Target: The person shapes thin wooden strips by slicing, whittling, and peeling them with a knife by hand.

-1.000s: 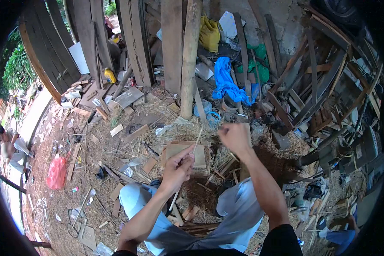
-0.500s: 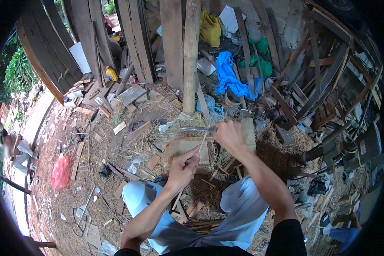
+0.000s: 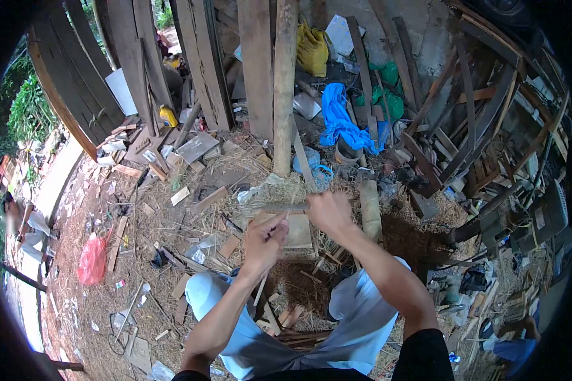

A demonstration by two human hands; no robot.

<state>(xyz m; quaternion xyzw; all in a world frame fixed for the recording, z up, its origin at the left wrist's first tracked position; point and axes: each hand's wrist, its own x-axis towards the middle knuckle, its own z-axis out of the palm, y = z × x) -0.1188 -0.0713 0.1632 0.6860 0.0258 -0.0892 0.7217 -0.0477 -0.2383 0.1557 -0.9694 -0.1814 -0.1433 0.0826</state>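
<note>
My right hand (image 3: 329, 213) is closed round the handle of a knife (image 3: 285, 207), whose grey blade points left. Just below the blade, my left hand (image 3: 264, 244) pinches a thin pale stick (image 3: 261, 288), and part of the stick runs down below the fist. Blade and stick meet or nearly meet above my left fingertips; contact cannot be made out. Beneath and behind the hands lies a flat wooden block (image 3: 302, 236) on the straw-covered ground, between my knees.
A bamboo post (image 3: 284, 95) stands ahead. A blue cloth (image 3: 343, 120) lies beyond it to the right, by a bucket (image 3: 347, 152). A red plastic bag (image 3: 93, 260) is at left. A person (image 3: 30, 228) sits far left; another person (image 3: 518, 346) is lower right.
The knife, hidden by blur a second ago, shows over the stick. Since half a second ago, my right hand has moved slightly left and down with it, and my left hand slightly left.
</note>
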